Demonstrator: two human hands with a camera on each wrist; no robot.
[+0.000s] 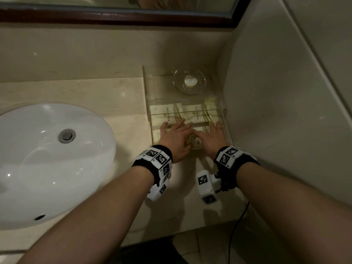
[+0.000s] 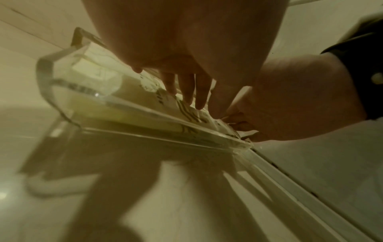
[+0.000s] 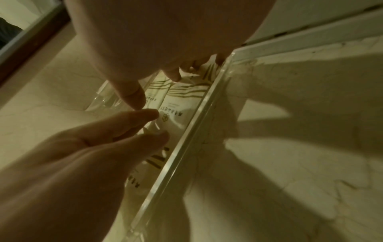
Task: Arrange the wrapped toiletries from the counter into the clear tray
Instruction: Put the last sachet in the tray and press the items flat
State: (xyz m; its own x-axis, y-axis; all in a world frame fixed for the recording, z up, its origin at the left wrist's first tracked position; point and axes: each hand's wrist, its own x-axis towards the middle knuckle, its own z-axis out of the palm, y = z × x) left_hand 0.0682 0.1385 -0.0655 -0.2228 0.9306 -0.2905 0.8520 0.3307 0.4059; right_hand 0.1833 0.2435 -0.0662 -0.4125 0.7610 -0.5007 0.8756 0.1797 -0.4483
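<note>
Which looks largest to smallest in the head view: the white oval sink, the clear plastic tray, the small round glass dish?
1. White oval sink, though it lies nearer the camera, which may enlarge it.
2. Clear plastic tray, against the corner wall.
3. Small round glass dish, standing in the tray's far end.

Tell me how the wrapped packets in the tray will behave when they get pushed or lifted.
The packets look like thin, creased wrappers, so they are probably light and floppy rather than stiff. Their faces catch the light in the right wrist view, so they may slide over each other. Lying flat in rows inside the tray, under the left hand and right hand, they seem unlikely to roll.
</note>
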